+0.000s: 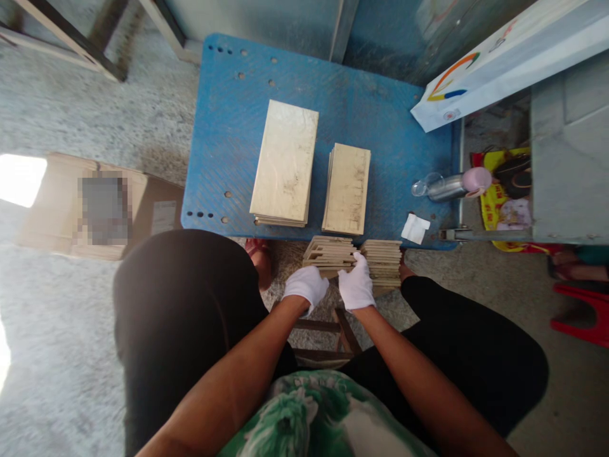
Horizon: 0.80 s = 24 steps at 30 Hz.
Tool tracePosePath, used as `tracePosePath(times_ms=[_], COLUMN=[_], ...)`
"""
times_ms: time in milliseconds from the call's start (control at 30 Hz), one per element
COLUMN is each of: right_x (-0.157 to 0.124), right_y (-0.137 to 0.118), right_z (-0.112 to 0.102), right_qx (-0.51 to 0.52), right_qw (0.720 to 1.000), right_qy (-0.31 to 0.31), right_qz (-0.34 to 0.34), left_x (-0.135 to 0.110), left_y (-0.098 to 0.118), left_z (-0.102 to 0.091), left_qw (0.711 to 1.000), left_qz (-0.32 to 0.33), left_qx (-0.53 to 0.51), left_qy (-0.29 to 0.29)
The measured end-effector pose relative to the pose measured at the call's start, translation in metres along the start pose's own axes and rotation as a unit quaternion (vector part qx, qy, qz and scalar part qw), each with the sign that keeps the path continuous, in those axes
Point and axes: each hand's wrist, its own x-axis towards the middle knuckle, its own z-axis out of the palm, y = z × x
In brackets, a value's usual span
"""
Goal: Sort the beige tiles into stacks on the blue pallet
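Both my hands wear white gloves. My left hand is curled shut at the near edge of a low stack of thin wooden pieces on the floor between my knees. My right hand is closed on a thin wooden piece at the gap between that stack and a second stack to its right. On the blue platform ahead lie two taller stacks of pale rectangular boards, a large one and a smaller one.
A metal flask with a pink cap and a white cloth lie on the platform's right side. A white printed bag leans at the top right. A cardboard box sits left. A red stool stands right.
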Motion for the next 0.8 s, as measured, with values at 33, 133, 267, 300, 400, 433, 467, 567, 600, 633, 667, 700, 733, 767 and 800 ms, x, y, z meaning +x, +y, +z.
tracePosePath(times_ms=[33, 133, 267, 300, 400, 433, 467, 567, 600, 633, 667, 700, 733, 767, 800], right_x=[0.0, 0.0, -0.003, -0.004, -0.007, -0.008, -0.01, -0.015, -0.017, -0.02, -0.023, -0.026, -0.028, -0.03, -0.032], right_y=[0.0, 0.003, 0.006, 0.006, 0.005, 0.004, 0.004, 0.005, 0.005, 0.006, 0.006, 0.007, 0.007, 0.008, 0.008], right_z=[0.0, 0.0, -0.002, -0.003, -0.007, -0.009, -0.01, -0.012, -0.011, -0.009, -0.007, -0.004, -0.001, 0.001, 0.004], right_qx=[0.001, 0.004, 0.005, 0.001, -0.016, -0.022, -0.029, -0.055, -0.059, -0.056, -0.048, -0.038, -0.029, -0.025, -0.027], right_qw=[1.0, 1.0, 1.0, 0.999, 0.999, 0.999, 0.999, 0.997, 0.997, 0.996, 0.996, 0.995, 0.993, 0.992, 0.99], right_qy=[-0.001, -0.006, -0.004, -0.004, -0.016, -0.021, -0.028, -0.046, -0.052, -0.062, -0.076, -0.093, -0.11, -0.125, -0.136], right_qz=[0.0, -0.008, -0.029, -0.031, -0.025, -0.021, -0.018, -0.01, -0.011, -0.011, -0.011, -0.012, -0.012, -0.011, -0.009], left_x=[0.0, 0.001, 0.001, 0.001, -0.001, -0.001, -0.002, -0.003, -0.004, -0.004, -0.004, -0.003, -0.003, -0.002, -0.001], left_y=[0.0, -0.001, -0.003, -0.003, -0.003, -0.003, -0.003, -0.004, -0.005, -0.005, -0.006, -0.006, -0.007, -0.007, -0.007], left_z=[0.0, 0.001, 0.001, 0.001, 0.0, -0.001, -0.001, 0.0, 0.001, 0.003, 0.005, 0.007, 0.009, 0.011, 0.013], left_qw=[1.0, 1.0, 1.0, 1.0, 0.999, 0.999, 0.999, 0.996, 0.995, 0.994, 0.993, 0.992, 0.992, 0.991, 0.991], left_qz=[0.0, 0.0, -0.002, 0.0, 0.012, 0.016, 0.02, 0.023, 0.019, 0.012, 0.005, -0.001, -0.005, -0.005, -0.002], left_qx=[0.001, 0.003, 0.014, 0.018, 0.032, 0.039, 0.048, 0.081, 0.092, 0.103, 0.113, 0.121, 0.127, 0.131, 0.134], left_qy=[0.002, 0.008, 0.011, 0.01, 0.005, 0.001, -0.003, -0.014, -0.017, -0.018, -0.019, -0.019, -0.019, -0.02, -0.022])
